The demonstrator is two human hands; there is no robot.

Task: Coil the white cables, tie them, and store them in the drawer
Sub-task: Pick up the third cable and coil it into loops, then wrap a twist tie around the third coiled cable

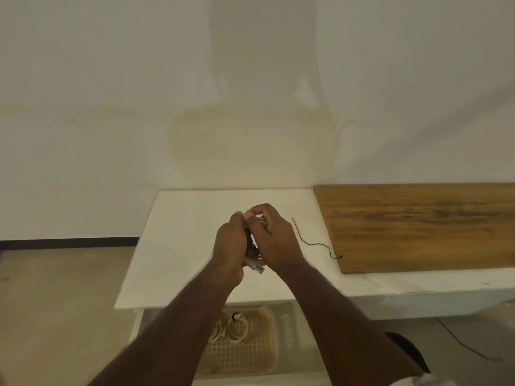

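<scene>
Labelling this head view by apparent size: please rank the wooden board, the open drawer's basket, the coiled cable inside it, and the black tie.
1. wooden board
2. basket
3. coiled cable
4. black tie, thinnest, though about as long as the coil is wide.

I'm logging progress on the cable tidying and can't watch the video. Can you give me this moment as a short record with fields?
left hand: grips the bundled white cable from the left
right hand: fingers curled on the same bundle from the right
cable ends: stick out below the hands
black tie: lies loose on the white tabletop, right of the hands
drawer: open below the table, one coiled white cable already inside
wooden board: on the tabletop, far right
stage: bundle held, tying not confirmed
</scene>
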